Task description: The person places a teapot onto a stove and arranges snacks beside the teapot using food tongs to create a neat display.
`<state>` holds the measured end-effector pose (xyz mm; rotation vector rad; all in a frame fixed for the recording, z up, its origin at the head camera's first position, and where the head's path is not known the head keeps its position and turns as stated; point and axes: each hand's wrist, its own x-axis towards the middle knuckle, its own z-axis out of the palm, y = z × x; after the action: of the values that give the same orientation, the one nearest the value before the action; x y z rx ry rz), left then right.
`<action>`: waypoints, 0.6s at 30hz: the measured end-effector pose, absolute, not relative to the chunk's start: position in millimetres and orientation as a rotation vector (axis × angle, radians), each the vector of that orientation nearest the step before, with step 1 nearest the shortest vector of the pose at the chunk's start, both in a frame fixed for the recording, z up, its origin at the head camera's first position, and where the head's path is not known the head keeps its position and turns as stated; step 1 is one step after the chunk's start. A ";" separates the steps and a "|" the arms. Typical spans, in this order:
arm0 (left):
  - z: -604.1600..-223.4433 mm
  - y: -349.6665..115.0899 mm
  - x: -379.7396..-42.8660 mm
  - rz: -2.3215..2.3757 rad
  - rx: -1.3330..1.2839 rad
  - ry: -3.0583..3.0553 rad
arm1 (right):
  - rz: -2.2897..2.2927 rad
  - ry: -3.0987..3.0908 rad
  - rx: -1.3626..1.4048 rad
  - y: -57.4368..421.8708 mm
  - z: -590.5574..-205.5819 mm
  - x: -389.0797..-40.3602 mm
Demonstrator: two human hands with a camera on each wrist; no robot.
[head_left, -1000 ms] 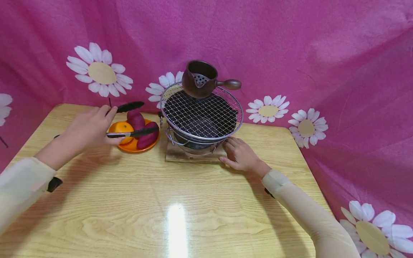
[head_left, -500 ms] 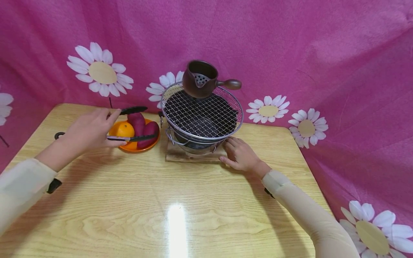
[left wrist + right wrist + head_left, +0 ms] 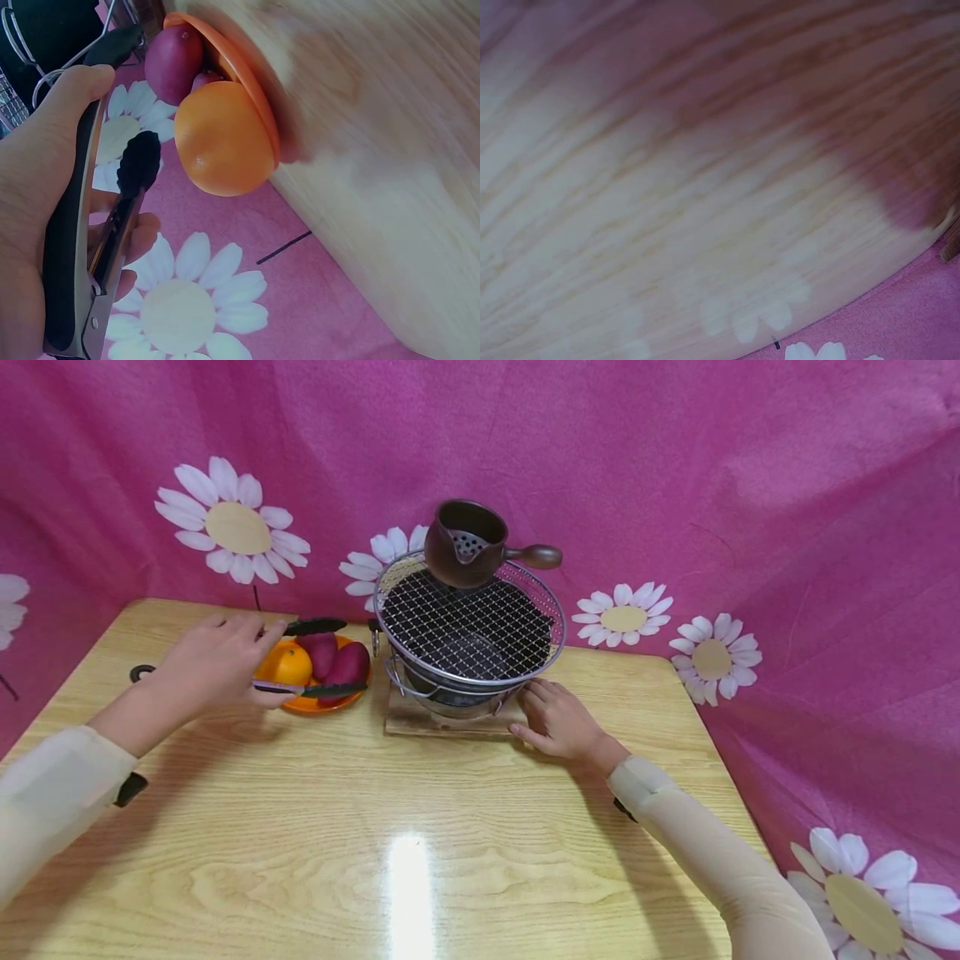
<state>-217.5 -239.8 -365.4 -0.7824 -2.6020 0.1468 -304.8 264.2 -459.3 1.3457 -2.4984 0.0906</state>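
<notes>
Head view: left hand (image 3: 206,664) grips black-tipped tongs (image 3: 311,658), arms apart, straddling the purple sweet potatoes (image 3: 347,667) on the orange plate (image 3: 322,702), left of the grill (image 3: 468,627). Right hand (image 3: 561,723) lies relaxed, touching the wooden base (image 3: 442,720). Judged firm, rounded, moderately heavy, liable to roll; take hold mid-body.

Left wrist view: fingers curl round the tongs (image 3: 97,247); tips near the orange (image 3: 223,139).

Right wrist view: table (image 3: 705,187) only
</notes>
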 end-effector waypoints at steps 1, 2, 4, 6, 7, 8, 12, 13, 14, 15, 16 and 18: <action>-364.3 -238.8 -216.8 0.155 -0.778 -2.622 | 0.090 -2.498 1.346 264.2 -459.4 -304.6; -362.8 -237.6 -216.1 0.162 -0.775 -2.638 | 0.092 -2.497 1.347 264.2 -459.5 -304.5; -360.8 -235.5 -215.0 0.176 -0.763 -2.680 | 0.093 -2.495 1.346 264.0 -459.4 -304.4; -359.3 -233.7 -214.2 0.185 -0.749 -2.717 | 0.094 -2.495 1.344 264.0 -459.6 -304.4; -358.9 -232.9 -213.9 0.189 -0.740 -2.735 | 0.093 -2.495 1.344 264.0 -459.6 -304.5; -358.6 -232.3 -213.7 0.194 -0.736 -2.747 | 0.092 -2.495 1.343 264.0 -459.6 -304.5; -358.6 -230.1 -212.9 0.205 -0.735 -2.761 | 0.088 -2.495 1.345 264.1 -459.7 -304.8; -358.6 -229.6 -212.7 0.207 -0.736 -2.762 | 0.086 -2.494 1.346 264.2 -459.8 -304.9; -358.5 -229.1 -212.7 0.208 -0.739 -2.760 | 0.085 -2.493 1.347 264.3 -460.0 -304.9; -358.3 -228.5 -212.7 0.210 -0.742 -2.759 | 0.086 -2.493 1.349 264.3 -460.0 -305.0; -358.2 -227.8 -212.8 0.214 -0.743 -2.760 | 0.084 -2.493 1.349 264.2 -460.1 -305.0; -357.8 -226.1 -213.2 0.224 -0.745 -2.762 | 0.085 -2.490 1.352 264.0 -460.1 -305.0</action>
<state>-213.2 -226.1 -357.8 -0.7453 -2.7621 0.2243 -305.0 264.0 -460.1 1.3520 -2.4902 0.0855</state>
